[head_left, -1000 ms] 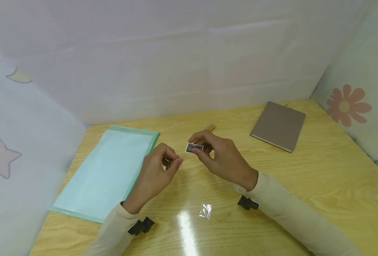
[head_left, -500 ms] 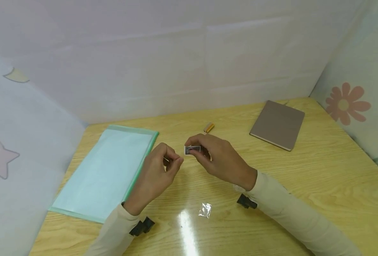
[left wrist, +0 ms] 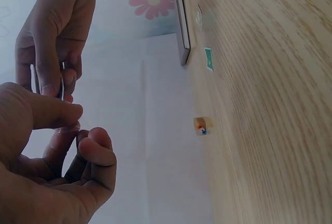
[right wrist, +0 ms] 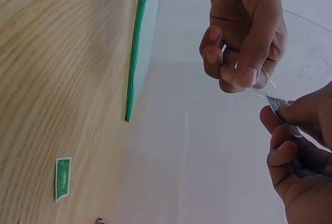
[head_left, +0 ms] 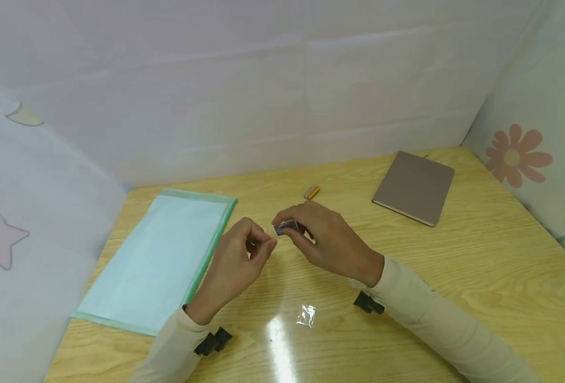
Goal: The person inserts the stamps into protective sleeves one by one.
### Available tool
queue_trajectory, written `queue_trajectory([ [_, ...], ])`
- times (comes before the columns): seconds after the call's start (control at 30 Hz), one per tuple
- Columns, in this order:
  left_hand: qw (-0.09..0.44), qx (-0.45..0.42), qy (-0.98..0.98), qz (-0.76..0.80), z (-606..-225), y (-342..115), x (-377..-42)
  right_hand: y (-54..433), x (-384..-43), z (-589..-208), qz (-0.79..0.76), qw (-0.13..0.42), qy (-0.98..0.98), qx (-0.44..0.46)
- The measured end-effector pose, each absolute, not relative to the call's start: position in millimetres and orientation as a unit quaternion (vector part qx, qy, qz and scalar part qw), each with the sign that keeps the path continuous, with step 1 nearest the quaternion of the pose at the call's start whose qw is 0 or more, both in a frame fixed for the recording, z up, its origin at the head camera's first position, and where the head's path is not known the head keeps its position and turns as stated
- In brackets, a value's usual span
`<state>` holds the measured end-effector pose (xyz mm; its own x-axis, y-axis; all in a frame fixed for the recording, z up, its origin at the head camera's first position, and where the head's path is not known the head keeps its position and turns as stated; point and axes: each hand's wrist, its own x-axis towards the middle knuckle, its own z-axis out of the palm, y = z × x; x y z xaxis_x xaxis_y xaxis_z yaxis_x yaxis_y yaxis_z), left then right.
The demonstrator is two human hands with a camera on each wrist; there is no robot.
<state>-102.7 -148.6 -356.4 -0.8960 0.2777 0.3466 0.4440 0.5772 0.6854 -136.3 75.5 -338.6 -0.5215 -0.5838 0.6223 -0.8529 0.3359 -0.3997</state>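
So the step in hand looks like bringing a small dark paper stamp with a white border (right wrist: 277,103) up to a thin piece of clear plastic film (right wrist: 269,78), probably to slip it in, though I can't make out the film's full shape. Right hand (head_left: 329,235) has the stamp pinched between thumb and fingers, up in the air over the yellow wood-grain table (head_left: 497,271). Left hand (head_left: 234,258) is pinching the film just beside it, fingers curled in. Can't tell if stamp and film actually touch.

My guess is the next move calls for parting the film's edges and feeding the stamp in straight, since something that thin could bend if it catches.

As for direction: in the head view its long axis runs roughly side to side, left end slightly lower, one short edge facing the left hand. From the right wrist camera it slants, with the end nearest the film up and to the left
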Motion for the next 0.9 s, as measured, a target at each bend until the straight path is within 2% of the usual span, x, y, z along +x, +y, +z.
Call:
queue_trajectory([
  [0.23, 0.111, -0.224, -0.873, -0.418, -356.2, -147.2, -102.6, 74.6, -136.6, -336.7, 0.373, 0.188, -0.787, 0.455],
  [0.47, 0.092, -0.222, -0.871, -0.429, -356.8, -146.6, -100.5, 74.0, -135.5, -335.2, 0.359, 0.177, -0.793, 0.459],
  [0.9, 0.076, -0.216, -0.867, -0.442, -355.1, -145.6, -101.5, 73.5, -135.8, -334.8, 0.398, 0.192, -0.777, 0.448],
])
